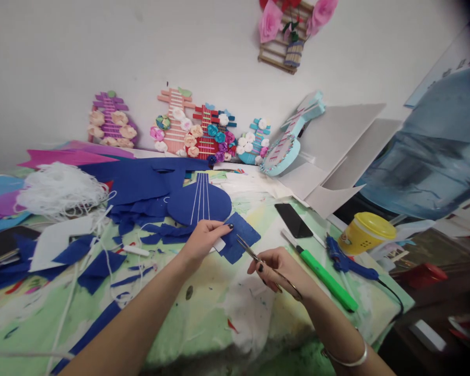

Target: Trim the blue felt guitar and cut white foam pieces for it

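My left hand (207, 237) pinches a piece of dark blue felt (238, 235) near the middle of the table, with a bit of white showing under the thumb side. In my right hand (284, 271) is a pair of scissors (248, 249), its blade tips at the near right edge of the felt. Just behind my left hand lies a blue instrument-shaped piece (199, 201), a rounded body with white strings running up a short neck. Blue felt scraps (166, 233) lie to its near left.
On the right are a phone (293, 219), a green-handled cutter (329, 282), a blue glue gun (347, 259) and a yellow tub (366, 232). White cord (60, 190) is heaped at left. Decorated instruments (207, 133) lean along the wall. A large water bottle (426, 141) stands right.
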Demonstrator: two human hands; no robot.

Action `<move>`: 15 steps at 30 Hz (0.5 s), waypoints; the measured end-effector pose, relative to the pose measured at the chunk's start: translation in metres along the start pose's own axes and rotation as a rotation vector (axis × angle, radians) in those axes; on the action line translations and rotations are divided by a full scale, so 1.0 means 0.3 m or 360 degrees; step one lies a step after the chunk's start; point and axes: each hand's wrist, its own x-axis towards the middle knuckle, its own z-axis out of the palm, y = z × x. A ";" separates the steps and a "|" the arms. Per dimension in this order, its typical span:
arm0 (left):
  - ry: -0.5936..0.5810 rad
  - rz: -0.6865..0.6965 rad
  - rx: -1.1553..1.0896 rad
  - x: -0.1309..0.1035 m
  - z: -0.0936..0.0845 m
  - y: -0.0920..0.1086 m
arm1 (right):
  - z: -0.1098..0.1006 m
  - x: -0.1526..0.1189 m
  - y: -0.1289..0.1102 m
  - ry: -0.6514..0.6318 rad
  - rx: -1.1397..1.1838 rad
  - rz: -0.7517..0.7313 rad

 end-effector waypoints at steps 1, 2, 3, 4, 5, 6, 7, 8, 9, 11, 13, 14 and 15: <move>-0.0012 0.0002 0.0033 -0.001 0.001 0.000 | 0.000 0.003 0.002 0.0003 -0.0012 0.0003; -0.0025 0.0011 0.0064 -0.001 0.001 -0.001 | -0.001 0.006 0.005 0.0006 -0.0023 0.0005; -0.0034 0.0025 0.0091 -0.001 0.002 -0.002 | -0.001 0.010 0.008 0.0007 -0.0034 0.0008; -0.0043 0.0041 0.0112 -0.001 0.003 -0.003 | -0.001 0.013 0.012 0.0005 -0.0042 0.0010; -0.0051 0.0057 0.0123 -0.001 0.003 -0.004 | -0.002 0.017 0.015 0.0004 -0.0046 0.0011; -0.0062 0.0070 0.0128 -0.001 0.004 -0.004 | -0.003 0.019 0.018 0.0003 -0.0047 0.0010; -0.0075 0.0076 0.0127 -0.002 0.005 -0.004 | -0.004 0.021 0.019 0.0004 -0.0049 0.0010; -0.0093 0.0075 0.0122 -0.002 0.006 -0.004 | -0.005 0.022 0.019 0.0012 -0.0051 0.0012; -0.0114 0.0070 0.0112 -0.003 0.007 -0.003 | -0.006 0.023 0.017 0.0024 -0.0052 0.0016; -0.0151 0.0054 0.0092 -0.005 0.009 -0.003 | -0.007 0.021 0.007 0.0047 -0.0047 0.0033; -0.0181 0.0054 0.0077 -0.006 0.010 -0.002 | -0.007 0.017 -0.005 0.0069 -0.0029 0.0060; -0.0206 0.0067 0.0071 -0.007 0.010 -0.001 | -0.007 0.015 -0.010 0.0074 -0.0018 0.0070; -0.0239 0.0086 0.0071 -0.008 0.010 -0.001 | -0.007 0.014 -0.015 0.0076 -0.0010 0.0074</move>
